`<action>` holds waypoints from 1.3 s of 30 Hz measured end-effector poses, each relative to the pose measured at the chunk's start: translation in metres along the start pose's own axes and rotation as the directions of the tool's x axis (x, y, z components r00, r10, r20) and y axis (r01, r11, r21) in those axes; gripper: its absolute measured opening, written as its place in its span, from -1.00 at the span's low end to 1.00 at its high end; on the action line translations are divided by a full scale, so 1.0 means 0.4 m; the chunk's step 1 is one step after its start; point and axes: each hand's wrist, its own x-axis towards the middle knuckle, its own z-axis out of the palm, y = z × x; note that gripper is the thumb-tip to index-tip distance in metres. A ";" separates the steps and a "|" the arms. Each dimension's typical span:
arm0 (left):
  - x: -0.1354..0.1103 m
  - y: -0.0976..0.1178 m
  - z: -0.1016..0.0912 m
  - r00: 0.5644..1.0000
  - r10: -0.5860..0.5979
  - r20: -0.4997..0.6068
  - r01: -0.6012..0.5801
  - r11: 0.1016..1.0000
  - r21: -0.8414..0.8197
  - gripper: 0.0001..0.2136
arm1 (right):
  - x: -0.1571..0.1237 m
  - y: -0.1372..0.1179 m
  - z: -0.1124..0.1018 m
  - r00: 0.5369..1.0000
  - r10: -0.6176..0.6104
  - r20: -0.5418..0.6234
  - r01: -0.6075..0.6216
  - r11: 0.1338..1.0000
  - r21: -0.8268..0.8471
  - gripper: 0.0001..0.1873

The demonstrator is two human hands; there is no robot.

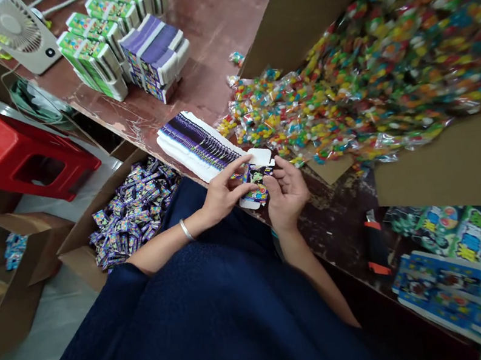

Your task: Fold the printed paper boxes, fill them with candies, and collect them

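Note:
Between my two hands is a small printed candy box (258,182), purple and green, with its white end flaps standing out at both ends. My left hand (224,194) grips it from the left, thumb and fingers on the printed face. On the right side my right hand (287,189) pinches the same box, thumb in front and the other fingers curled behind. A fanned row of flat purple and white box blanks (202,143) lies on the table just beyond my left hand. Past my right hand spreads a heap of clear candy packets (294,112) with colourful sweets.
Banded stacks of green blanks (98,59) and purple blanks (157,52) stand at the back near a white fan (15,33). A carton of filled purple boxes (132,207) sits lower left, by a red stool (10,154). A utility knife (376,246) and printed sheets (453,292) lie right.

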 end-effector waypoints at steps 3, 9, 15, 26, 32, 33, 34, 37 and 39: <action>0.006 0.011 -0.018 0.991 -0.037 0.125 0.033 0.999 0.030 -0.50 | 0.002 0.009 -0.004 0.999 -0.031 0.040 0.031 0.999 -0.008 -0.57; 0.012 0.024 -0.026 0.972 -0.058 0.229 0.043 0.997 0.068 -0.64 | 0.018 0.004 -0.007 0.986 -0.120 0.113 0.114 0.992 0.056 -0.76; 0.009 0.018 -0.017 0.993 -0.011 0.117 0.008 0.999 0.032 -0.59 | 0.043 -0.023 0.000 0.991 -0.071 0.115 0.044 0.974 0.224 -0.66; 0.005 0.032 -0.031 0.975 0.083 0.208 -0.125 0.973 0.196 -0.57 | 0.103 -0.054 -0.048 0.921 0.139 0.363 -0.192 0.975 0.112 -0.80; -0.001 0.034 -0.033 0.961 0.024 0.275 -0.084 0.974 0.209 -0.44 | 0.114 -0.047 -0.055 0.895 0.198 0.400 -0.272 0.953 0.137 -0.78; -0.001 0.035 -0.034 0.959 0.017 0.284 -0.078 0.976 0.204 -0.42 | 0.114 -0.046 -0.056 0.894 0.200 0.402 -0.272 0.953 0.131 -0.77; 0.000 0.036 -0.035 0.957 0.013 0.289 -0.073 0.978 0.197 -0.41 | 0.114 -0.046 -0.058 0.896 0.190 0.403 -0.258 0.958 0.123 -0.77; 0.004 0.043 -0.033 0.961 -0.003 0.278 -0.047 0.984 0.170 -0.43 | 0.103 -0.048 -0.064 0.924 0.059 0.377 -0.094 0.993 0.074 -0.79; 0.007 0.050 -0.030 0.965 -0.029 0.259 -0.011 0.988 0.154 -0.49 | 0.087 -0.047 -0.068 0.936 -0.058 0.346 0.053 0.998 0.023 -0.81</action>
